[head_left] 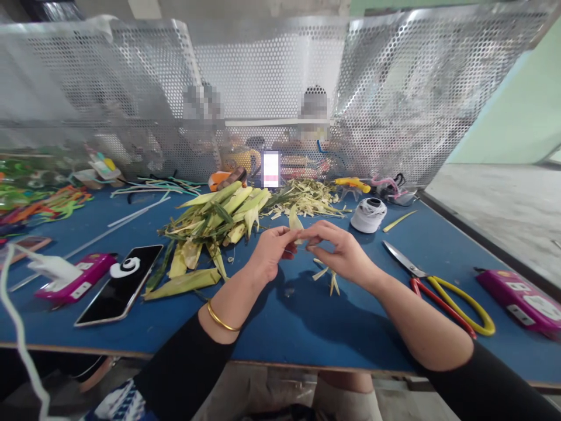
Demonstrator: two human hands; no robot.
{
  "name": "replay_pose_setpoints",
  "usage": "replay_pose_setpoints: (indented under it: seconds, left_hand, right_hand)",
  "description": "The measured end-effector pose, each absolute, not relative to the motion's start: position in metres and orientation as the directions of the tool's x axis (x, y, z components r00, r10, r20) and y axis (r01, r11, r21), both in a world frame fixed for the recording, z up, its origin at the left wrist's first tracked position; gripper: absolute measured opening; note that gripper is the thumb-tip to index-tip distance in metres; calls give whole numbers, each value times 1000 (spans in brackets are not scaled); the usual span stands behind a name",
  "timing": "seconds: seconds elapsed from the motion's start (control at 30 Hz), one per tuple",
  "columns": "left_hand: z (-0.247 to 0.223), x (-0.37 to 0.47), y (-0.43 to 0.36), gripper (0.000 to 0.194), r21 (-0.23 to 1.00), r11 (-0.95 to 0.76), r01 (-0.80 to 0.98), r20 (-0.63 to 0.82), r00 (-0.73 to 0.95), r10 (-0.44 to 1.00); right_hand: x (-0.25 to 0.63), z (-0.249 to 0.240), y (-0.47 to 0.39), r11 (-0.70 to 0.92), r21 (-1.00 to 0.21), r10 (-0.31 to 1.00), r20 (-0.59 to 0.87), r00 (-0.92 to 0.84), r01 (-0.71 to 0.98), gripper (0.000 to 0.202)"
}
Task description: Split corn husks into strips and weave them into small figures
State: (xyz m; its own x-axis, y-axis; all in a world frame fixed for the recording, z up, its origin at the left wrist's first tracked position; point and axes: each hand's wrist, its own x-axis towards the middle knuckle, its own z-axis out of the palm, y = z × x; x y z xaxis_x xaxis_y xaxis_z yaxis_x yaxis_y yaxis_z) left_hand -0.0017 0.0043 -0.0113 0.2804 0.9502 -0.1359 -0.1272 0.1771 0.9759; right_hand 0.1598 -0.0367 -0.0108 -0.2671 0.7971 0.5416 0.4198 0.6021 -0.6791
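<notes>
Above the middle of the table, my left hand (272, 250) pinches a small pale corn husk piece (295, 220), whose pointed tip stands up past the fingers. From the other side, my right hand (340, 248) meets it, with curled fingertips close against the left fingertips at the husk's lower end. Whatever the right fingers grip there is too small to make out. Below the right hand lie thin husk strips (333, 279) on the blue table. A heap of corn husks (223, 210) is to the left of my hands, and shredded husk (311, 197) is piled behind them.
A spool of white thread (368, 216) and large scissors (427, 279) with red and yellow handles lie at right, near a purple power strip (519, 298). At left are a phone (120, 286) and another purple power strip (79, 279). A perforated metal screen (272, 76) closes the back.
</notes>
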Motion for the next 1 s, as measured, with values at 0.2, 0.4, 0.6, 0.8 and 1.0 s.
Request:
replay_pose_setpoints:
  seconds: [0.2, 0.4, 0.6, 0.8, 1.0]
  left_hand:
    - [-9, -2, 2, 40, 977, 184, -108, -145, 299, 943]
    - [-9, -3, 3, 33, 935, 322, -151, -250, 365, 897]
    - [-8, -2, -1, 30, 923, 343, -174, -243, 429, 870]
    - [-8, -3, -1, 27, 932, 308, -193, -211, 402, 891]
    - [-10, -2, -2, 25, 953, 251, -168, -174, 374, 911]
  right_hand:
    - [160, -14, -35, 612, -543, 764, 593, -253, 576, 12]
    - [159, -12, -36, 611, -579, 772, 587, -243, 541, 12]
    - [157, -12, -38, 623, -551, 741, 643, -193, 556, 15]
    - [159, -11, -37, 603, -495, 724, 668, -170, 626, 16]
    - [158, -10, -36, 578, -601, 765, 635, -109, 552, 12]
